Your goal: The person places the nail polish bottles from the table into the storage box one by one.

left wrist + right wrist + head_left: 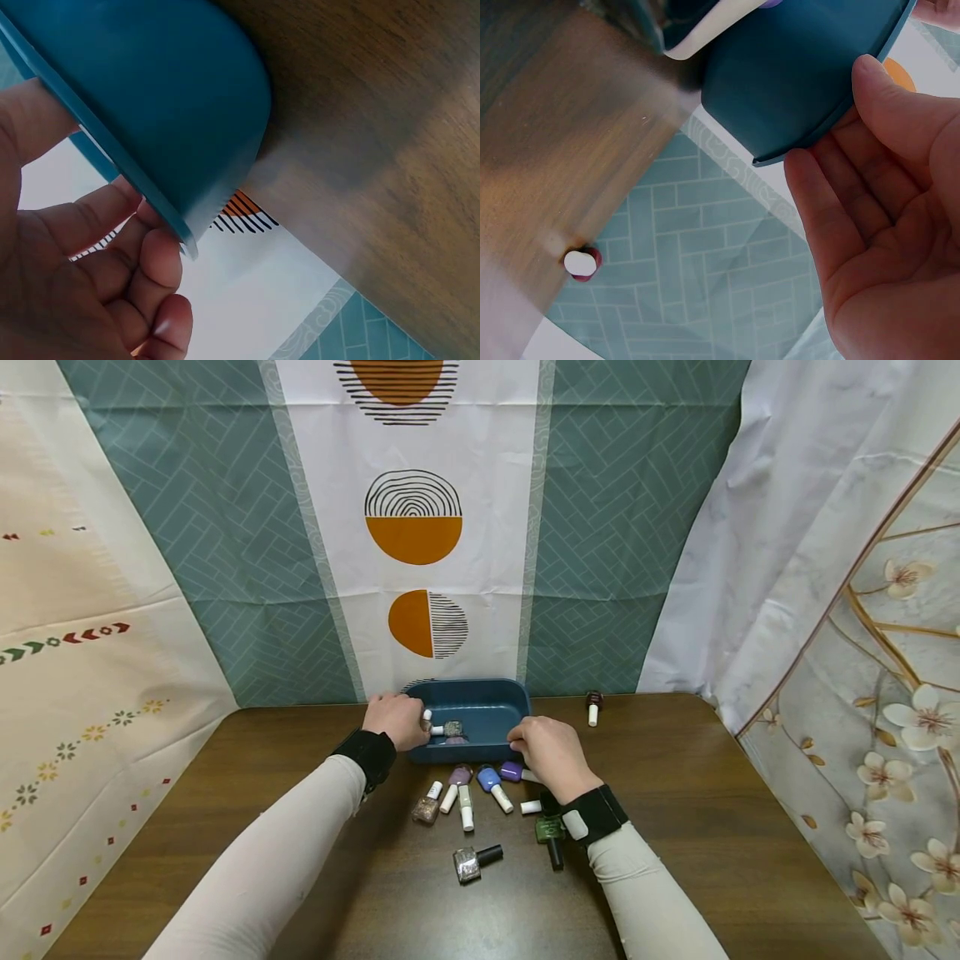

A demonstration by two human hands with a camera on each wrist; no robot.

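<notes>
A dark blue plastic bin (480,687) stands at the back of a brown wooden table (712,827). My left hand (408,727) grips its left rim, and in the left wrist view my fingers (161,255) curl under the rim of the bin (172,97). My right hand (525,743) holds the front right corner. In the right wrist view its fingertips (870,75) lie against the edge of the bin (795,82). A glitter nail polish bottle (450,728) lies inside the bin, and a purple bottle (512,771) lies just below my right hand.
Several nail polish bottles lie in front of the bin: gold glitter (427,808), lilac (459,777), blue (490,779), green (550,831), silver with a black cap (471,864). A dark red bottle (593,703) (581,262) stands right of the bin. Patterned curtains hang behind.
</notes>
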